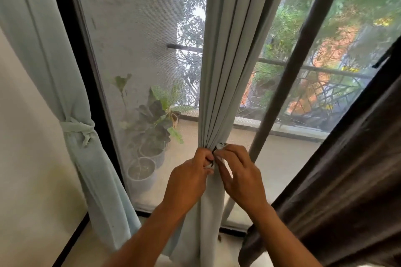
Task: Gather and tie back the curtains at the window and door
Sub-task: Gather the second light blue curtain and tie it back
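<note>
1. Completed section: the pale blue curtain at the left (71, 97) is already gathered and bound at mid-height with a matching fabric tie-back (78, 130), knotted at the front. It hangs against the black door frame (71, 54), beside the wall.

2. Section in progress: the middle pale blue curtain (225, 71) is bunched into narrow pleats in front of the screened glass. The gather point sits low in the view, where both hands meet.

3. Left hand (191, 178): its grip is closed around the bunched fabric at the gather point, fingers curled over the pleats.

4. Right hand (240, 173): its grip is pinched shut on a small black-and-white tie (220, 146) that lies against the front of the bundle. Whether this item is a strap, clip or ribbon cannot be determined; most of it is hidden by the fingers.

5. Status of fastening: no finished knot or closed loop is visible on the middle curtain. The judgement is that the tie is being wrapped or fastened and is not yet secure.

6. Remaining work: the dark brown curtain (347, 169) at the right hangs loose with no visible tie-back. It appears untreated.

7. Overall progress: roughly one curtain done, one under way, at least one outstanding.
</note>
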